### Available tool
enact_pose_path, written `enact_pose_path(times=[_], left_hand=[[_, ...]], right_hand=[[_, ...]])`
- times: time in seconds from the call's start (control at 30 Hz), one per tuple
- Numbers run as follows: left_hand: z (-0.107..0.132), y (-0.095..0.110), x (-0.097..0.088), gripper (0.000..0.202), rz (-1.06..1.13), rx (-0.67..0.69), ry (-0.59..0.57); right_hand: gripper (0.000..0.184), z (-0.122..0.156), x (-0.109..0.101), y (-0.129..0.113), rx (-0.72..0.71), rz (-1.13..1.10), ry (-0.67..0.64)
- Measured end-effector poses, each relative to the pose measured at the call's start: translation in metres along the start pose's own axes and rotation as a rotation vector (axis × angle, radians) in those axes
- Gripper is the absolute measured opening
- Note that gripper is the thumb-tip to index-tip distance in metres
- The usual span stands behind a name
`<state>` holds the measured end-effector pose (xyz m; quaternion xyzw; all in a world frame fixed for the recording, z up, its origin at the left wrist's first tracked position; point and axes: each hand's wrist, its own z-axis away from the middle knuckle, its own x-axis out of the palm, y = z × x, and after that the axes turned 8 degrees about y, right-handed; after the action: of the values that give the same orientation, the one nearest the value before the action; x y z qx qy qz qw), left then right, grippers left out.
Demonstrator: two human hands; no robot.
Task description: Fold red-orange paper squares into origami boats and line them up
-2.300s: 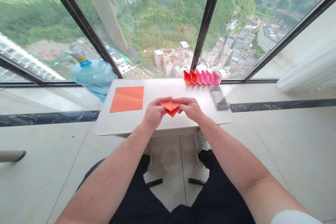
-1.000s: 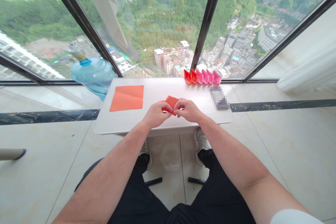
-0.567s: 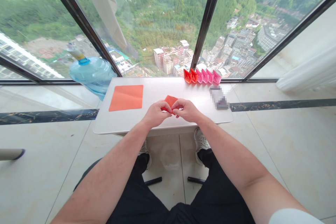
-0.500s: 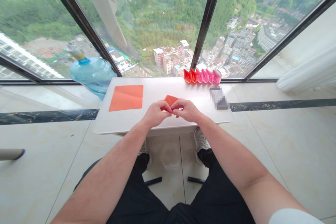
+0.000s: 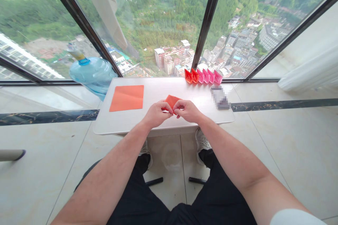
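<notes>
Left hand point(image 5: 158, 113) and right hand point(image 5: 188, 110) drawn closer together than before, fingers point(image 5: 180, 103) moved from the side corners of the folded orange paper point(image 5: 172, 100) to its near edge, a peak now showing beyond them, the gaping near-side point mostly hidden

Folded paper point(image 5: 172, 100) over our table point(image 5: 124, 123), near middle, sheet point(image 5: 126, 98) on its left, paper pieces point(image 5: 202, 77) far right, bottle point(image 5: 91, 72) beyond left.
</notes>
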<state>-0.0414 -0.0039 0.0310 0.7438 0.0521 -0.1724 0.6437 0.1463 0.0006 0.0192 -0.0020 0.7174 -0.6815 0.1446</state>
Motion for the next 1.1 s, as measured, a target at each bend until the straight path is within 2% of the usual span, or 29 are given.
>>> enact_pose_path(times=[0.33, 0.53, 0.7, 0.83, 0.97, 1.03, 1.1], left_hand=[[0.002, 0.003, 0.002, 0.010, -0.010, -0.018, 0.042], [0.003, 0.006, 0.004, 0.019, 0.078, -0.114, 0.071], [0.002, 0.008, 0.006, 0.018, 0.253, -0.265, 0.113], [-0.001, 0.005, 0.002, 0.022, 0.404, -0.372, 0.156], [-0.003, 0.004, -0.003, 0.027, 0.532, -0.451, 0.090], [-0.003, 0.004, -0.004, 0.030, 0.565, -0.469, 0.039], [-0.003, 0.004, -0.003, 0.035, 0.578, -0.463, 0.000]], right_hand=[[0.006, 0.001, 0.002, -0.005, -0.036, -0.024, 0.007], [0.027, 0.001, 0.006, -0.003, -0.091, -0.045, 0.066], [0.029, -0.001, 0.002, 0.000, -0.067, -0.026, 0.061], [0.046, -0.001, -0.009, -0.005, -0.263, 0.134, 0.107], [0.019, 0.000, -0.014, -0.007, -0.424, 0.255, 0.133], [0.009, 0.000, -0.012, -0.007, -0.438, 0.258, 0.163], [0.007, 0.000, -0.010, -0.007, -0.417, 0.226, 0.194]])
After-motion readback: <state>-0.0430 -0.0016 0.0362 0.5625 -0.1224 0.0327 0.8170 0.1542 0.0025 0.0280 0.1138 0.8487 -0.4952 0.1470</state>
